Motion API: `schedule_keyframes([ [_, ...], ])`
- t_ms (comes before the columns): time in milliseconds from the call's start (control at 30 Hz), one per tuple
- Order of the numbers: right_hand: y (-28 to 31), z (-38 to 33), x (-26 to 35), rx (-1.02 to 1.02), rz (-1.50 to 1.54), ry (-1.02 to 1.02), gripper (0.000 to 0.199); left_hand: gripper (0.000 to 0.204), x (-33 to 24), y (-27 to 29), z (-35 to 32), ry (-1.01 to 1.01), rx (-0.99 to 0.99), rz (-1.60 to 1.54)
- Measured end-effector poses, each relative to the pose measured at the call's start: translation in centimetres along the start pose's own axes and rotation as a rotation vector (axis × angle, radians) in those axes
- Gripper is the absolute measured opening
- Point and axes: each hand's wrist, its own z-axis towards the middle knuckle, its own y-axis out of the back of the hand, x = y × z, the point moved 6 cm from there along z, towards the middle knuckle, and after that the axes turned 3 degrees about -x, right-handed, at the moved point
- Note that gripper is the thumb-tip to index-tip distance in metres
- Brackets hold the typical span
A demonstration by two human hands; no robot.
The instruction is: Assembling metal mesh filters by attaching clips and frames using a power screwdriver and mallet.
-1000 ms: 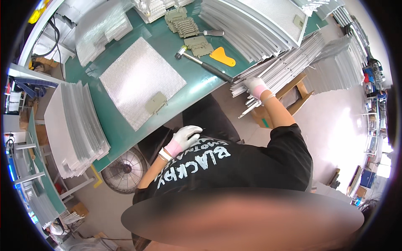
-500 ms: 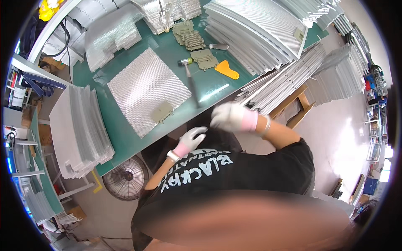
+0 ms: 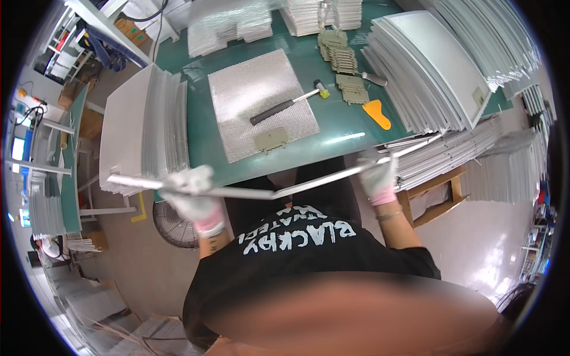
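Two white strip lengths (image 3: 323, 180) meet between my grips; left hand (image 3: 193, 194) and right hand (image 3: 379, 175) each clasp one; I judge a wide swing could knock the panel stack (image 3: 127, 124) beyond the left.

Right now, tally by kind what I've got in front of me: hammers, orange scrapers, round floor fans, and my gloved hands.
Hammer: 1
Orange scraper: 1
Round floor fan: 1
Left hand and right hand, gloved: 2
Total: 5
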Motion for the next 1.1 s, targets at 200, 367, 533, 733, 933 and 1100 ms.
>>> schedule_keyframes([
  [200, -3.5, -4.6, 16.7, -0.221, -0.213, 0.821, 0.028, 0.065, -5.7, 3.2, -1.8, 0.207, 0.017, 0.745],
  [367, -17.2, -4.6, 12.4, 0.328, -0.151, 0.719, 0.024, 0.075, 2.2, 5.6, -6.0, 0.499, -0.022, 0.801],
  [533, -19.0, 6.3, -3.9, 0.219, -0.447, 0.262, 0.020, 0.067, 4.9, 8.6, -11.0, 0.580, -0.153, 0.702],
  [733, -14.0, 16.8, -14.3, 0.388, -0.615, -0.266, 0.021, 0.086, 2.0, 7.1, -11.3, -0.091, -0.231, 1.936],
  [933, -15.1, 13.9, -20.8, 0.408, -0.784, -0.528, 0.033, 0.056, 7.4, 4.3, -3.4, -0.031, 0.387, 2.052],
  [1100, -12.8, 15.0, -20.2, 0.351, -1.093, -0.453, 0.028, 0.055, 11.6, 9.5, -0.6, 0.180, 0.379, 2.214],
])
